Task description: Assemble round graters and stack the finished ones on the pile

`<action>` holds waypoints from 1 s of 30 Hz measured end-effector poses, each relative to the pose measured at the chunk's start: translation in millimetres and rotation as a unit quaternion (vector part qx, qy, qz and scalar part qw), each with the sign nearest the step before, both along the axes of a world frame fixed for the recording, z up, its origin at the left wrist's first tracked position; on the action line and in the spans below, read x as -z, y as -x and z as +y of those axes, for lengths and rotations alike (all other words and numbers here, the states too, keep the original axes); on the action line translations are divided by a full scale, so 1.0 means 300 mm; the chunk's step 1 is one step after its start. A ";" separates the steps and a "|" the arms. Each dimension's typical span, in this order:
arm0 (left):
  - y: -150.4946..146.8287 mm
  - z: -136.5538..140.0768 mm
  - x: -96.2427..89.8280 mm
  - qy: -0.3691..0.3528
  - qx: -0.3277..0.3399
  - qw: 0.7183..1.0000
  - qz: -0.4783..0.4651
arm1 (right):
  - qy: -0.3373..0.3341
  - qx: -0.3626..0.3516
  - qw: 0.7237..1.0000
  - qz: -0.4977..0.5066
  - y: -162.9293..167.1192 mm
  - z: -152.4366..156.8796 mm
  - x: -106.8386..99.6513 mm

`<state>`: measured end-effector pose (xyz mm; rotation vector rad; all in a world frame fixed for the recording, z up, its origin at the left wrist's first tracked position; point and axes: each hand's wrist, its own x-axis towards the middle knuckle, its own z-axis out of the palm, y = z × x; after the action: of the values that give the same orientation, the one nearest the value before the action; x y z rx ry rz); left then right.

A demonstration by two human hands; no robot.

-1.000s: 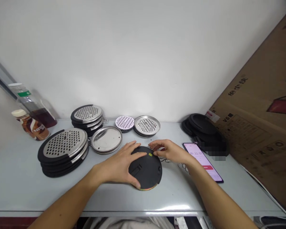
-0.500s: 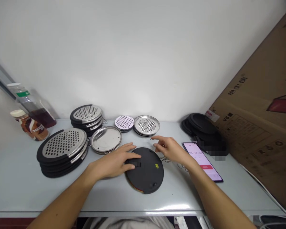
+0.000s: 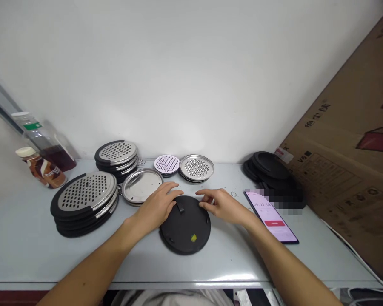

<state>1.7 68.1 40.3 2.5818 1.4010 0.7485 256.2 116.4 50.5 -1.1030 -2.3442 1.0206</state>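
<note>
A black round lid-like disc (image 3: 187, 227) lies on the table between my hands. It has a small tab near its far edge, raised knobs near the rim and a yellow-green mark on the near side. My left hand (image 3: 159, 205) rests at its upper left rim, fingers stretched out and apart. At the upper right rim is my right hand (image 3: 222, 205), its thumb by the edge and its bent fingers apart from the thumb. Neither hand is wrapped round anything. Beyond the disc lie a perforated metal grater plate (image 3: 196, 166) and a white grater plate (image 3: 166, 164).
Stacked round graters (image 3: 86, 193) stand at left, with another grater stack (image 3: 116, 154) behind and shallow metal dishes (image 3: 143, 187) beside them. Two bottles stand far left. A phone (image 3: 274, 221), black round parts (image 3: 271, 168) and a cardboard box (image 3: 347, 170) are at right. A metal ring (image 3: 233, 194) lies near the phone.
The black disc has turned clockwise and shifted slightly left; its tab is now at the far side and its mark at the near side. My right hand has moved left to the rim.
</note>
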 end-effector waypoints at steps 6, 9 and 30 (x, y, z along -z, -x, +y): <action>-0.009 -0.001 0.019 0.009 0.027 1.000 0.014 | -0.014 0.024 1.000 -0.006 -0.006 0.003 -0.002; -0.015 -0.004 0.026 0.013 0.049 0.998 0.030 | -0.060 0.075 0.995 -0.029 -0.049 0.038 -0.015; -0.056 -0.020 -0.003 0.074 0.047 0.996 -0.010 | 0.012 -0.027 0.985 -0.172 -0.083 0.033 -0.025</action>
<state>18.5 62.1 41.2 2.5000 1.2669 0.6287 281.1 126.3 57.9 -1.3235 -2.6477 0.9402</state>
